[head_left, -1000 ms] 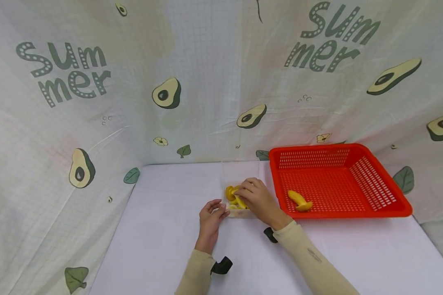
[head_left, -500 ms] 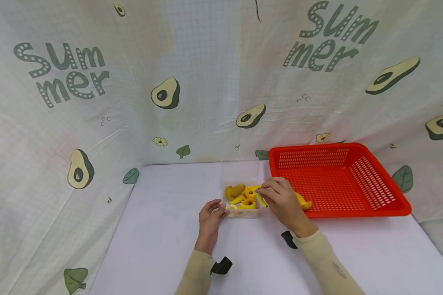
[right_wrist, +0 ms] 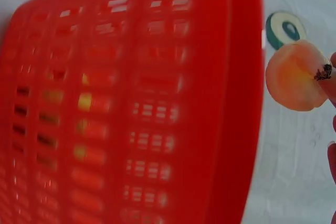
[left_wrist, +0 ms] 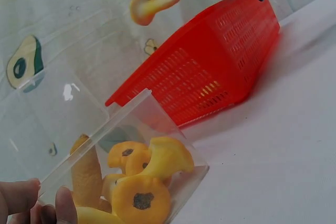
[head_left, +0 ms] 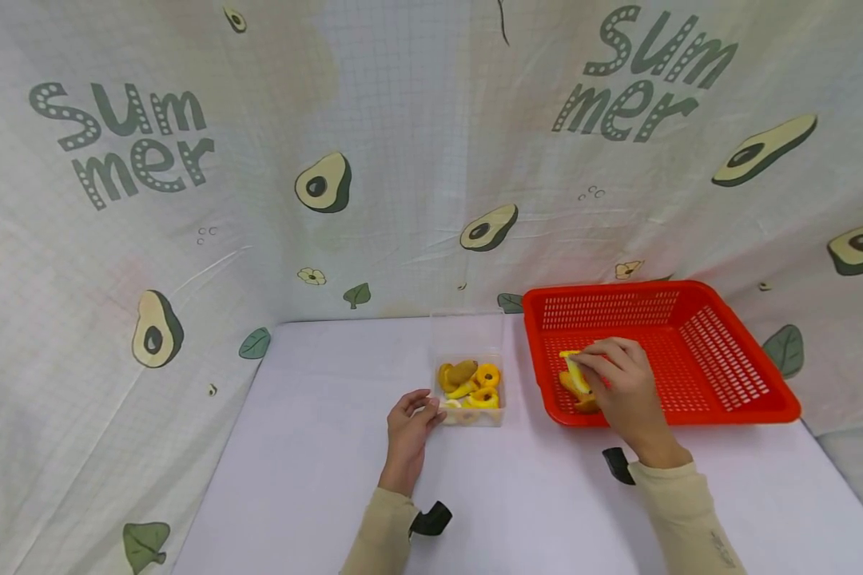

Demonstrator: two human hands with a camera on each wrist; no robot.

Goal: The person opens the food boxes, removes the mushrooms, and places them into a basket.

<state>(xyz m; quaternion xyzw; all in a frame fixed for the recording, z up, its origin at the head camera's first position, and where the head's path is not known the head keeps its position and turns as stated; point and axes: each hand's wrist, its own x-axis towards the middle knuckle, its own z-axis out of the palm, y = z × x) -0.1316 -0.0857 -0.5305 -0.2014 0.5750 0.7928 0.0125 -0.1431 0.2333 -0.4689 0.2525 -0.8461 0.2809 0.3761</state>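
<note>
My left hand [head_left: 406,435] pinches the near left wall of a clear plastic box [head_left: 485,416], with thumb and fingers on either side of its rim in the left wrist view. Inside the box lie several yellow mushrooms [left_wrist: 142,200], some showing dark stem ends, and a longer brownish one [left_wrist: 86,179]. Over the left part of a red basket [head_left: 676,399], my right hand [head_left: 626,391] grips a pale yellow mushroom [left_wrist: 147,10] with a dark stem end. Its rounded cap [right_wrist: 294,80] shows in the right wrist view. Another yellow mushroom [head_left: 586,406] lies in the basket, partly hidden.
The box's clear lid [head_left: 467,331] stands raised behind it. The basket's perforated wall [left_wrist: 194,82] rises just right of the box. A white cloth [head_left: 316,447] covers the table, and a printed avocado curtain [head_left: 403,160] hangs behind.
My right hand has lifted the mushroom out of the box and carried it right, over the red basket. The left hand has stayed at the box.
</note>
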